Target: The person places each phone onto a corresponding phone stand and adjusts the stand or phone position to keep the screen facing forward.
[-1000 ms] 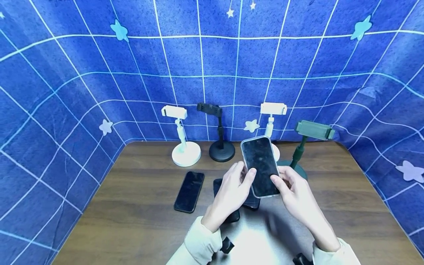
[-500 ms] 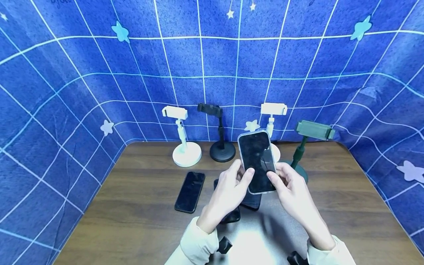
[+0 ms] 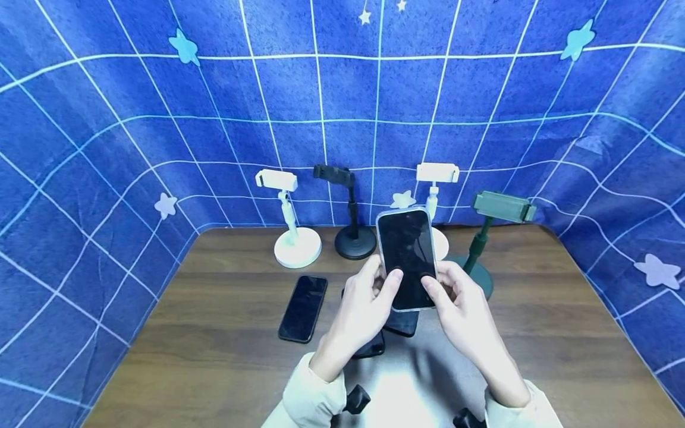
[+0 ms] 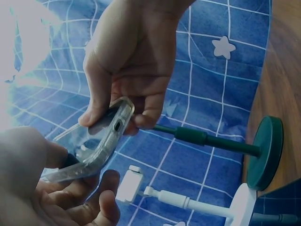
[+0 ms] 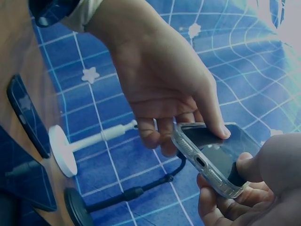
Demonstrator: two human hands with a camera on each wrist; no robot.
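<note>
Both hands hold a smartphone (image 3: 408, 252) in a clear case above the table, its dark screen toward the head camera. My left hand (image 3: 360, 312) grips the lower left edge, thumb on the screen and fingers behind. On the lower right edge, my right hand (image 3: 464, 315) grips the same way. The wrist views show the bottom end of the clear case (image 4: 113, 134) with its port opening, between the two hands. Below the hands lie two dark phones, one (image 3: 371, 346) partly hidden by the left hand and another (image 3: 402, 324) partly behind the held phone.
A further dark phone (image 3: 302, 309) lies on the wooden table (image 3: 214, 333) to the left. Along the back stand a white phone stand (image 3: 297, 246), a black stand (image 3: 355, 242), a second white stand (image 3: 437, 173) and a green stand (image 3: 503, 206). Blue patterned cloth (image 3: 342, 89) surrounds the table.
The held phone has shifted slightly left and become more upright, with both hands moving along with it. Both hands have kept their grip; the stands and other phones stay in place.
</note>
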